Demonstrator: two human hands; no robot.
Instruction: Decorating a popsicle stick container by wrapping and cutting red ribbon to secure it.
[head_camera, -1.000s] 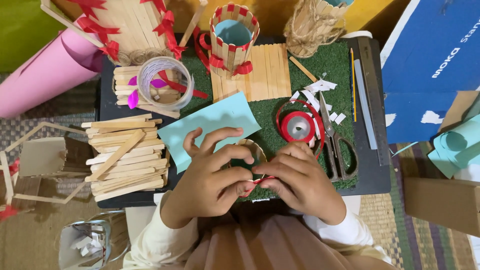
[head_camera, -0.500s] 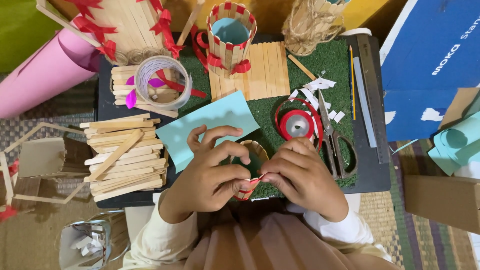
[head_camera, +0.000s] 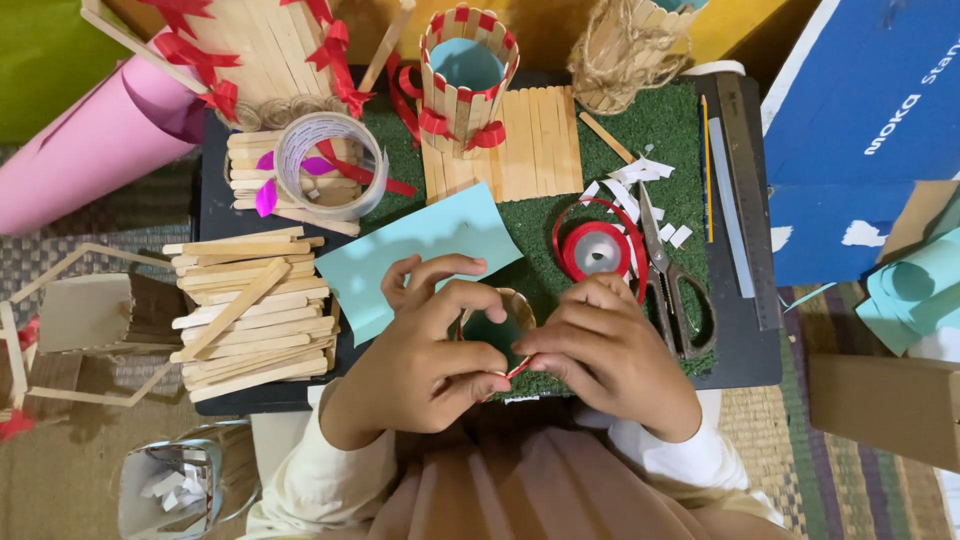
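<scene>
My left hand (head_camera: 430, 355) and my right hand (head_camera: 605, 355) meet at the front of the work board. Between them they hold a small round holder made of wooden sticks (head_camera: 497, 322), seen from above with its dark inside showing. A thin piece of red ribbon (head_camera: 516, 368) is pinched between the fingertips of both hands at the holder's near side. A light blue paper sheet (head_camera: 400, 255) lies just behind my left hand. A red ribbon spool (head_camera: 598, 248) sits behind my right hand.
Scissors (head_camera: 672, 290) lie right of the spool, with a ruler (head_camera: 738, 180) and a pencil (head_camera: 706, 165). A stack of wooden sticks (head_camera: 250, 310) is at left. Behind stand a clear tape roll (head_camera: 330, 165), a stick cup with red bows (head_camera: 465, 75) and a pink paper roll (head_camera: 95, 150).
Both hands have shifted slightly around the small holder, and the fingertips have closed in on the red ribbon at its near side. Nothing else has moved.
</scene>
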